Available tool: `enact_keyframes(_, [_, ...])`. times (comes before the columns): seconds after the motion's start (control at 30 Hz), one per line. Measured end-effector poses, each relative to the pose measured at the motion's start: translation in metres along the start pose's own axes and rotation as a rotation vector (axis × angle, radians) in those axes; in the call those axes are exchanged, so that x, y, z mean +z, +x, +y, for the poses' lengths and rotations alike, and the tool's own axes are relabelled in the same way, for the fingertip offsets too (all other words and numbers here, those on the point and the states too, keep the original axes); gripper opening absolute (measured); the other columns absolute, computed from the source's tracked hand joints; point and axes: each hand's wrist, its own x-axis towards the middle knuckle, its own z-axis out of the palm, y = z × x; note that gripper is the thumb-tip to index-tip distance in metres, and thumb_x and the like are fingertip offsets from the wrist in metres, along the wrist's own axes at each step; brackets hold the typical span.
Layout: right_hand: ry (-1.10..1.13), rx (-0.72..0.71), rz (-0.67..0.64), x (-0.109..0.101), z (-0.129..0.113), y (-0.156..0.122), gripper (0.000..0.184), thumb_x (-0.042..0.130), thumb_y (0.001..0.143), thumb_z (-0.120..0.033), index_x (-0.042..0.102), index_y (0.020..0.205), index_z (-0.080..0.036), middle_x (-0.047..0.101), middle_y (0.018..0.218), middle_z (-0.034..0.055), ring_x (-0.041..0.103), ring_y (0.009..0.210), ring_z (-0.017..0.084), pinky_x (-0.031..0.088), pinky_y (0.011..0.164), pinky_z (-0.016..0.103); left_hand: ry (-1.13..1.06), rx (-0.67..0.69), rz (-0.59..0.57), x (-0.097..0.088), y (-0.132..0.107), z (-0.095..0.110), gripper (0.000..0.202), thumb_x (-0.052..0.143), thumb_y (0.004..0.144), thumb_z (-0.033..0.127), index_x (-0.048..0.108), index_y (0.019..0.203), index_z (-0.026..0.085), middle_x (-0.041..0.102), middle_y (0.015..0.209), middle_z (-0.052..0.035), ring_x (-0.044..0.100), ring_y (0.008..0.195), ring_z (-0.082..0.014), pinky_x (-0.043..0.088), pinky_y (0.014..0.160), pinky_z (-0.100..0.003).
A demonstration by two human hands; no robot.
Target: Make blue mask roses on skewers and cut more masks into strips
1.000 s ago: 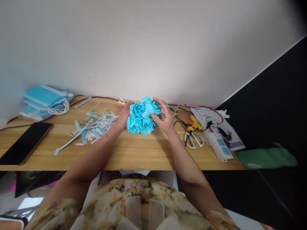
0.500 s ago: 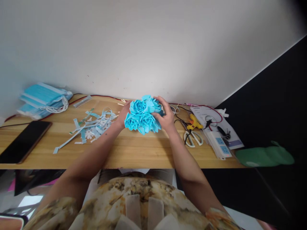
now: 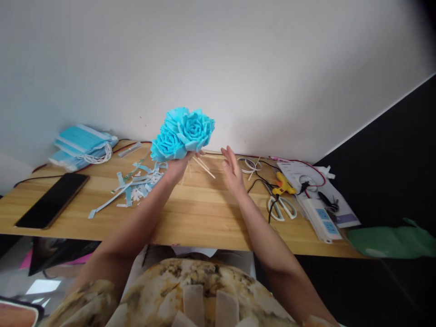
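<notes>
A bunch of bright blue handmade flowers (image 3: 185,132) is held up above the table by my left hand (image 3: 179,168), which is closed round it just under the blooms. Thin pale wooden sticks (image 3: 205,168) poke out below the blooms, to the right of that hand. My right hand (image 3: 233,170) is off the flowers, to their right, with its fingers stretched out and nothing in it. Blue and white cut scraps (image 3: 139,184) lie on the table left of my left forearm.
On the wooden table (image 3: 200,222), face masks (image 3: 83,143) and a black phone (image 3: 52,200) lie left. To the right are white-handled scissors (image 3: 282,208), a yellow glue gun (image 3: 283,184), a power strip (image 3: 322,219), papers (image 3: 345,211) and a green pouch (image 3: 388,240) at the edge.
My right hand has let go of the flowers and opened. My left hand has raised them up and leftward, tilting them so the sticks show. The view has shifted slightly.
</notes>
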Motion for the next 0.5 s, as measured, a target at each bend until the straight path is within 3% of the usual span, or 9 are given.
enact_keyframes(0.13, [-0.009, 0.038, -0.150, 0.015, -0.003, -0.009, 0.093, 0.057, 0.092, -0.071, 0.027, 0.165, -0.021, 0.046, 0.162, 0.0178, 0.041, 0.154, 0.025, 0.031, 0.127, 0.048, -0.106, 0.088, -0.141, 0.017, -0.006, 0.000, 0.031, 0.075, 0.086, 0.039, 0.063, 0.066, 0.019, 0.064, 0.070, -0.0013, 0.066, 0.078, -0.0177, 0.050, 0.087, -0.031])
enact_keyframes(0.3, [0.027, 0.141, -0.292, 0.026, 0.002, -0.014, 0.111, 0.062, 0.081, -0.080, 0.022, 0.167, -0.021, 0.049, 0.160, 0.0176, 0.047, 0.150, 0.028, 0.036, 0.124, 0.050, -0.241, -0.100, -0.048, 0.029, -0.010, -0.013, 0.034, 0.079, 0.083, 0.032, 0.053, 0.064, 0.019, 0.051, 0.059, 0.0039, 0.053, 0.059, -0.0111, 0.046, 0.068, -0.027])
enact_keyframes(0.5, [-0.219, 0.198, -0.361, 0.022, -0.010, -0.014, 0.085, 0.070, 0.086, -0.061, 0.043, 0.158, -0.025, 0.059, 0.153, 0.0127, 0.055, 0.143, 0.032, 0.044, 0.117, 0.052, -0.254, -0.112, -0.037, 0.034, -0.014, -0.016, 0.033, 0.079, 0.082, 0.031, 0.054, 0.065, 0.018, 0.050, 0.057, 0.0045, 0.051, 0.057, -0.0102, 0.046, 0.065, -0.025])
